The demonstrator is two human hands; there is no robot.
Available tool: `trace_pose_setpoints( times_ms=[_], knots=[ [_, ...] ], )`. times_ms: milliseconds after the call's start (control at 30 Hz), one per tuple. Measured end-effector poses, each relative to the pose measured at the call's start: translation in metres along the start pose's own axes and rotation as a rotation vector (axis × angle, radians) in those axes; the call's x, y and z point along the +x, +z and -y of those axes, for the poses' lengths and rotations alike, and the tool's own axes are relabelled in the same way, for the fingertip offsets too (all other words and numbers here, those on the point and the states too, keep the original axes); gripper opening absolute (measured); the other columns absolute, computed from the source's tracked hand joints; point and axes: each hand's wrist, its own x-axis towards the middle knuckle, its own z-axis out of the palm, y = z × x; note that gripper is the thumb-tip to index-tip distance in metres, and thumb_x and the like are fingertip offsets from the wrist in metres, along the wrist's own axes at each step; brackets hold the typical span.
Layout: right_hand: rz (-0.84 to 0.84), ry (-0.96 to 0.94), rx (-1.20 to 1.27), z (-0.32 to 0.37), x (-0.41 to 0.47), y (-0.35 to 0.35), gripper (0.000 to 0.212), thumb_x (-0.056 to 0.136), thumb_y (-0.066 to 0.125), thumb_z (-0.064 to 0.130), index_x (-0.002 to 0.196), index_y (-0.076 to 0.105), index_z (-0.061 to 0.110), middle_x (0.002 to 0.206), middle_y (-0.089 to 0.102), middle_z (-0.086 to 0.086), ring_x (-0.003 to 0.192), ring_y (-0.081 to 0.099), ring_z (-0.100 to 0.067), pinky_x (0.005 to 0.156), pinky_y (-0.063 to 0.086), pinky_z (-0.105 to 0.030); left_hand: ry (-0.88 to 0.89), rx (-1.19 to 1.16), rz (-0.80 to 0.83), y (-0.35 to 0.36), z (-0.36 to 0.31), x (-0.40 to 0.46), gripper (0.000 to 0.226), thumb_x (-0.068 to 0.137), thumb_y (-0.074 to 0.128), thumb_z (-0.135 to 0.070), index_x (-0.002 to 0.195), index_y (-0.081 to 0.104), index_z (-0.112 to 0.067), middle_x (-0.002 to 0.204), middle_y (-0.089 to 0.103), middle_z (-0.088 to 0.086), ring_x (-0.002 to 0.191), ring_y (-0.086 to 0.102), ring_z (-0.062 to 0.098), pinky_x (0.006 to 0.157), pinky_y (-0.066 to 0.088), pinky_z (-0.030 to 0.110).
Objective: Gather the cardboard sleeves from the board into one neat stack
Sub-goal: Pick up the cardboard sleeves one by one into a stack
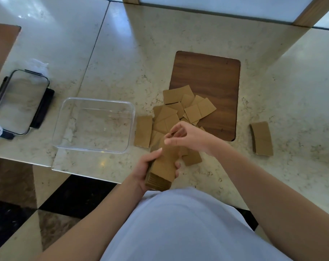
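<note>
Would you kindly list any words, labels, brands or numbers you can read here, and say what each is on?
None: no readable text anywhere.
Loose cardboard sleeves: plain brown, no print.
Stack in the left hand: blank.
Clear container, lid, wooden board: no labels visible.

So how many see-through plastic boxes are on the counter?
1: the clear plastic box sits left of the loose cardboard sleeves. Farther left lies what looks like its lid, not a second box.

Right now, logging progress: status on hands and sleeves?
Left hand grips stack. Right hand curled over loose sleeves, hold unclear. One sleeve apart, right of board.
</note>
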Motion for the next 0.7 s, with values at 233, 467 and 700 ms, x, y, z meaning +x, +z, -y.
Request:
trace_pose_setpoints(
  times_ms=[233, 467, 700],
  knots=[
    [-0.325, 0.077, 0.007, 0.04, 0.075, 0.027, 0.06, 0.086, 0.076, 0.04, 0.135, 0.054, 0.013, 0.122, 0.062, -0.007, 0.107, 0.061, -0.02, 0.088, 0.051, -0.033, 0.279, -0.121, -0.025, -0.023, -0.005, -0.038, 0.05, 0.089, 0.076, -0.023, 0.135, 0.056, -0.025, 0.12, 0.059, 0.024, 0.098, 0.062, 0.036, 0.089, 0.052, 0.055],
    [-0.314, -0.069, -0.862, 0.055, 0.116, 0.072, 0.099, 0.073, 0.08, 0.057, 0.153, 0.036, 0.018, 0.158, 0.028, -0.021, 0.144, 0.024, -0.044, 0.113, 0.025, -0.065, 0.352, -0.217, -0.175, -0.041, 0.003, -0.07, 0.039, 0.092, 0.072, -0.028, 0.129, 0.061, -0.022, 0.128, 0.06, 0.029, 0.101, 0.064, 0.04, 0.084, 0.055, 0.051],
    [-0.394, -0.104, -0.705, 0.056, 0.124, 0.075, 0.098, 0.074, 0.088, 0.041, 0.148, 0.037, 0.003, 0.145, 0.05, -0.02, 0.134, 0.046, -0.037, 0.105, 0.039, -0.05, 0.308, -0.244, -0.407, -0.058, 0.005, -0.085, 0.03, 0.09, 0.071, -0.02, 0.121, 0.074, -0.021, 0.117, 0.069, 0.028, 0.095, 0.07, 0.044, 0.076, 0.06, 0.055]
  ],
)
